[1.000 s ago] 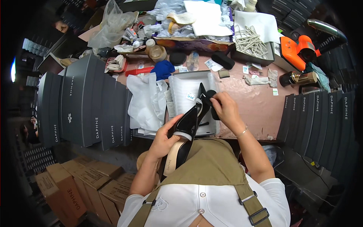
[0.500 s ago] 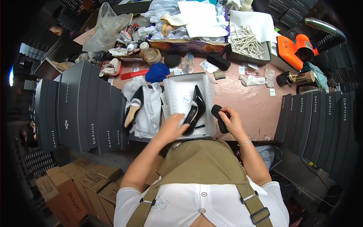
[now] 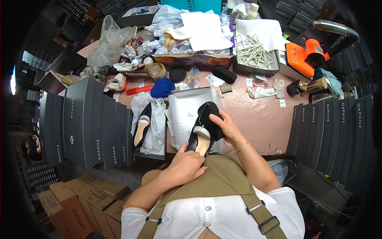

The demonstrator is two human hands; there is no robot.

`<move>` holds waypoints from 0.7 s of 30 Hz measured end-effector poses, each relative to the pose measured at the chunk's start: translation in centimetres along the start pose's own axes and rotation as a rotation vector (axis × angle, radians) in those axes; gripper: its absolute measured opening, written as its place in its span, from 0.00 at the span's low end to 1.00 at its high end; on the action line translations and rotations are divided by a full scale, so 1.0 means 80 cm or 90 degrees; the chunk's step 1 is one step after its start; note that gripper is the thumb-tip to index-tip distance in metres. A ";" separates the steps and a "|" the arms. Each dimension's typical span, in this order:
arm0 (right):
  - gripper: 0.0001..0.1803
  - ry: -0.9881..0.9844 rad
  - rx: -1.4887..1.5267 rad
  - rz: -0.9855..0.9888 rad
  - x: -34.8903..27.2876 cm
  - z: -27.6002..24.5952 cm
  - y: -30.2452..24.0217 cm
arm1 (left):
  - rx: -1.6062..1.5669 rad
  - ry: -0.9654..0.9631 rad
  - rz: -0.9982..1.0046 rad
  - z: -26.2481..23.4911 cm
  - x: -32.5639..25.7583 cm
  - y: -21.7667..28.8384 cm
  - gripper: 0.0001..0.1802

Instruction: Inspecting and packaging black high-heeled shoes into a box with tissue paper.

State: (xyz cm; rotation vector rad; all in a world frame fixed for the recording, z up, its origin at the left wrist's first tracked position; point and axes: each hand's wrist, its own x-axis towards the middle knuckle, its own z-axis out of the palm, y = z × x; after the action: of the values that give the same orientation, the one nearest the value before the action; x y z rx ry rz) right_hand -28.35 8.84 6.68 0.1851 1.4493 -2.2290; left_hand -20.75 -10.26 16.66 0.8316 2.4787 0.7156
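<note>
A shiny black high-heeled pump (image 3: 202, 131) with a beige insole and pale stuffing in its front is held up over the open shoebox (image 3: 178, 140). My left hand (image 3: 184, 166) grips it round the heel end, fingers closed. At its toe, my right hand (image 3: 227, 128) holds a dark oblong pad (image 3: 217, 130) against the upper; fingers and shoe partly hide the pad. The matching black pump (image 3: 141, 131) lies on white tissue paper (image 3: 154, 135) to the left. White wrapping with a small label lies inside the box.
Stacks of dark shoeboxes (image 3: 81, 119) flank me, with another stack (image 3: 330, 127) on the right. Behind lie a blue cloth (image 3: 162, 87), a black case (image 3: 227, 75), a box of white sticks (image 3: 254, 51) and an orange heat tool (image 3: 304, 57). Cardboard cartons (image 3: 75, 203) stand below left.
The pump has come up out of the box, toward me, in my left hand. My right hand has moved left, bringing the dark pad onto the shoe's toe.
</note>
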 end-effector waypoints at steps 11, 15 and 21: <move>0.21 0.000 -0.069 -0.082 -0.026 0.011 0.010 | -0.756 0.201 -0.058 0.035 0.031 -0.075 0.42; 0.19 0.168 -0.232 -0.227 -0.046 -0.011 -0.008 | -0.771 0.242 -0.063 0.023 0.017 -0.065 0.40; 0.17 0.010 -0.742 -0.623 -0.069 0.054 -0.020 | -0.779 0.255 -0.136 0.039 0.013 -0.041 0.37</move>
State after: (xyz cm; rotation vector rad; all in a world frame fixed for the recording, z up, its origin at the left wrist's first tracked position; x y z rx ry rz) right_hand -23.62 7.21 11.86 -1.0653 2.9545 -1.4481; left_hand -21.23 -10.81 12.10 -0.0574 1.7684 2.0919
